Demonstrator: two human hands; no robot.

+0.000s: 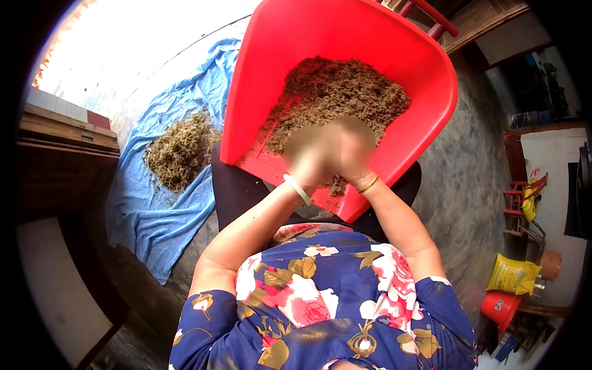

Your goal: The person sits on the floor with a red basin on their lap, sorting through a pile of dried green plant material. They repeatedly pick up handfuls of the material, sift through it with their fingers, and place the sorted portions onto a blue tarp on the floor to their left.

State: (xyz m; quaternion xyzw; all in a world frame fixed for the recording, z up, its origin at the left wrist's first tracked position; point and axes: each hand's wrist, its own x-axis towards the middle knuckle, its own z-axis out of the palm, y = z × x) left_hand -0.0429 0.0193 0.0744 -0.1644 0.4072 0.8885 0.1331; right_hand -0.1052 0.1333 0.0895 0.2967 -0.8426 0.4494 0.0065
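A large red plastic scoop-shaped tray (416,60) rests between my knees, its open edge towards me. Inside it lies a heap of brown, crumbly dried plant matter (342,88), with loose bits scattered down towards the near lip. My left hand (306,152), with a pale bangle at the wrist, is over the near part of the tray. Close against it is my right hand (357,150), below which a yellow bracelet (368,184) circles the wrist. Both hands are blurred, so their fingers and anything held in them cannot be made out.
On the floor to the left, a blue cloth (162,231) bears a tangled pile of dried plants (180,152). Wooden furniture (64,134) stands beyond it. Along the right wall are a red bucket (499,307), a yellow sack (513,275) and a small red chair (514,199).
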